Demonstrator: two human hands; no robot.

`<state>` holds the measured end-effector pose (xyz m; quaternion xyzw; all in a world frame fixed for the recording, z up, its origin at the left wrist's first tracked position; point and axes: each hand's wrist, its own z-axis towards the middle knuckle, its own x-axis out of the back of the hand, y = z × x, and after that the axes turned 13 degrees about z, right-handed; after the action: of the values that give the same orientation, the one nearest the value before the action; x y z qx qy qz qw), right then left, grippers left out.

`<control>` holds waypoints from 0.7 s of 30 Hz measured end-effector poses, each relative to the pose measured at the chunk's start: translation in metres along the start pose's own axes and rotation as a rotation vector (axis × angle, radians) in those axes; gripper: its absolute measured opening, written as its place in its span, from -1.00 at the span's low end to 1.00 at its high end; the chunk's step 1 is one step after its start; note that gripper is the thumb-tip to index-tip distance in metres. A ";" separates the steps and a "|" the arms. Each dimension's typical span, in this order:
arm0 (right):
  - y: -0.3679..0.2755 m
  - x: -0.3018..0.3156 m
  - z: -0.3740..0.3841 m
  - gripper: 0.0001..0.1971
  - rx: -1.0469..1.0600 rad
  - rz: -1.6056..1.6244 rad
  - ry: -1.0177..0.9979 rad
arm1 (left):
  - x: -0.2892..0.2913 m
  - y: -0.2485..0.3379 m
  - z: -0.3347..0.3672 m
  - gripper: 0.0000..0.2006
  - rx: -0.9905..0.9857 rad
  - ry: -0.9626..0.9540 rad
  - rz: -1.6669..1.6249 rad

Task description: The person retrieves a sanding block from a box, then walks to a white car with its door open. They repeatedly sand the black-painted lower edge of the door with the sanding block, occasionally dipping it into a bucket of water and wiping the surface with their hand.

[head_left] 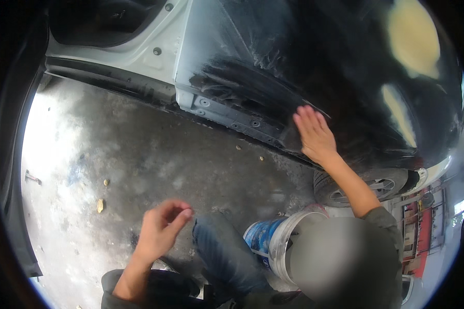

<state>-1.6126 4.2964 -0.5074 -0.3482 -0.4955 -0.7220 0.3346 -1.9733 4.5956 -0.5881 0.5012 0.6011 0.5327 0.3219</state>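
Note:
My right hand [317, 138] lies flat against the dark lower rear side panel [273, 56] of a car, fingers stretched out and together. Pale dust and scuffed streaks cover the panel around it. Whether anything is under the palm is hidden. Away from the car, my left hand [162, 226] hangs over the floor near my knee, fingers curled in toward the thumb. I see nothing in it, and its edge is slightly blurred. Two cream filler patches, one large [413, 38] and one narrow [398, 116], mark the panel to the right.
A white and blue bucket [265, 237] stands beside my leg; a blurred grey round area covers part of it. The car's wheel [381, 185] is behind my right forearm. To the left, the pale door frame [118, 62] is exposed. Yellowish crumbs [100, 206] and a small hammer-like tool [33, 177] lie on the concrete.

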 end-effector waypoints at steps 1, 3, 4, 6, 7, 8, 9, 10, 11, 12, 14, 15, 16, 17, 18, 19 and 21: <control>0.009 -0.006 -0.037 -0.24 -0.021 -0.094 0.000 | 0.008 0.001 -0.003 -0.83 0.013 0.015 0.022; -0.001 -0.011 -0.032 -0.27 -0.090 -0.009 -0.009 | 0.014 -0.002 -0.006 -0.85 0.005 0.095 -0.013; -0.017 -0.015 -0.005 -0.28 -0.116 0.096 -0.016 | 0.014 -0.001 -0.005 -0.85 0.004 0.118 -0.029; -0.057 -0.022 0.086 -0.30 -0.100 0.079 0.026 | 0.008 -0.001 0.001 -0.85 0.007 0.134 -0.044; -0.079 -0.023 0.123 -0.31 -0.064 -0.041 0.057 | 0.004 0.001 0.004 -0.85 0.004 0.104 -0.026; -0.098 -0.024 0.147 -0.26 -0.072 -0.055 0.127 | -0.002 0.004 0.009 -0.84 0.002 0.072 -0.012; -0.104 -0.025 0.154 -0.22 -0.079 -0.069 0.196 | -0.009 0.006 0.013 -0.84 0.000 0.040 0.003; -0.092 -0.028 0.147 -0.22 -0.023 -0.031 0.197 | -0.012 0.006 0.014 -0.84 -0.002 0.032 0.022; -0.076 -0.028 0.130 -0.21 0.033 0.008 0.200 | -0.014 0.006 0.015 -0.84 -0.003 0.025 0.041; -0.056 -0.021 0.097 -0.26 0.033 0.033 0.174 | -0.015 0.006 0.013 -0.84 -0.002 0.023 0.057; -0.025 -0.024 0.015 -0.31 -0.088 0.089 0.140 | -0.007 -0.004 0.006 -0.84 -0.008 0.046 0.050; -0.017 -0.022 -0.029 -0.32 -0.172 0.061 0.156 | -0.003 -0.009 0.002 -0.84 -0.016 0.052 0.040; -0.015 -0.020 -0.066 -0.31 -0.245 0.074 0.091 | 0.003 -0.014 -0.002 -0.84 -0.013 0.086 0.051; -0.022 -0.012 -0.091 -0.31 -0.315 0.071 0.002 | 0.007 -0.018 -0.005 -0.84 -0.014 0.121 0.059; -0.038 -0.003 -0.095 -0.28 -0.365 0.145 0.006 | 0.010 -0.019 -0.006 -0.84 -0.016 0.162 0.069; -0.059 0.008 -0.080 -0.26 -0.404 0.254 0.067 | 0.013 -0.021 -0.007 -0.84 -0.015 0.196 0.101; -0.102 0.023 -0.039 -0.43 -0.478 0.658 0.314 | 0.017 -0.026 -0.005 -0.83 -0.010 0.260 0.171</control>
<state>-1.7163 4.2855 -0.5475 -0.4411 -0.1201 -0.7157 0.5279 -1.9898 4.6123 -0.6097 0.4756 0.5902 0.6217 0.1974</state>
